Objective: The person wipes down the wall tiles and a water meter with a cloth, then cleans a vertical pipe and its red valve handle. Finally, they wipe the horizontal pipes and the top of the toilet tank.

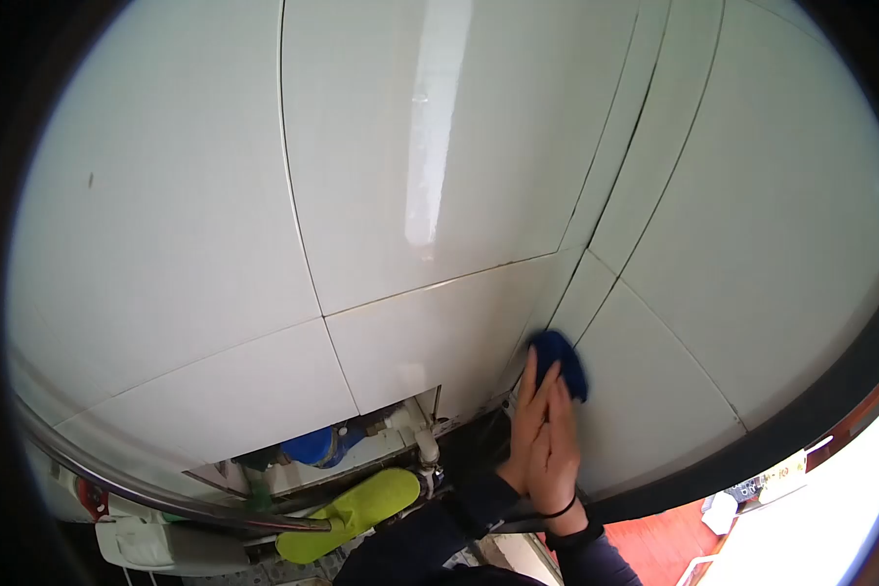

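Observation:
A dark blue cloth, its edges slightly blurred, lies against the white tiled wall near the inner corner. My left hand has its fingers stretched up onto it, pressing it to the tiles. Close alongside, partly overlapping the left, my right hand also presses on the cloth with its fingertips. A dark band circles the right wrist. Both sleeves are dark.
Low in the wall, a cut-out holds a blue water meter and a white pipe. A yellow-green slipper is below. A curved metal rail and white plastic container stand at lower left. Red flooring shows at lower right.

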The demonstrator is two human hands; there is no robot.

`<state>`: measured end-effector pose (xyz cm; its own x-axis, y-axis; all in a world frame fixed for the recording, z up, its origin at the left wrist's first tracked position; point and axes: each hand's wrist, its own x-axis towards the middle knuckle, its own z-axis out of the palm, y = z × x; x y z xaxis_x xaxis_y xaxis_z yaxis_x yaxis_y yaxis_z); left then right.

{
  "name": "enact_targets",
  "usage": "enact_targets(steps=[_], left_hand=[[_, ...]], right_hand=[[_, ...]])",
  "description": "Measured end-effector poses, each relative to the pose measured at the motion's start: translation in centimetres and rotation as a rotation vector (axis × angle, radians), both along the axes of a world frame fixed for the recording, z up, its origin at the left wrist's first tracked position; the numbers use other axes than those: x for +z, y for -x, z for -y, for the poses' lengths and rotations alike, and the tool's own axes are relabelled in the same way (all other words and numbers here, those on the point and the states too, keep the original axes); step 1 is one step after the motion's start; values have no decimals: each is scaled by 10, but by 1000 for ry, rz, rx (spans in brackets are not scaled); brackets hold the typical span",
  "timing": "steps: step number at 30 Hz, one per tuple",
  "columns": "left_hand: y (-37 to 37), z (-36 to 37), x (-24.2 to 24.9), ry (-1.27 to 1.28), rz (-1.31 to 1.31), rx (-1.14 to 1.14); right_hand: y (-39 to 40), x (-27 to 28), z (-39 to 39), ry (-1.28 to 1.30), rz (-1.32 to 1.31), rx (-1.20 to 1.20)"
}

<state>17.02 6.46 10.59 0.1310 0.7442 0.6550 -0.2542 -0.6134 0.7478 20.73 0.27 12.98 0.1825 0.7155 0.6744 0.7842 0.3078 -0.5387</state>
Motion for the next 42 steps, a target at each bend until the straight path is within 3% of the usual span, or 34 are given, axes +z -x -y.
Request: enact_targets(steps=[6,11,29,42], left_hand=[[-10,-29,104,-337,-34,254],[-12,-43,127,-343,-114,273],[-12,-43,71,-306,-138,303],[-7,-36,-8,-215,-216,256]], right_hand=[[-1,90,-19,-212,16,-11],[-4,111,-33,-223,-76,10],[-7,55,-34,-159,-59,-15],[-7,-13,-28,-42,-50,-8]])
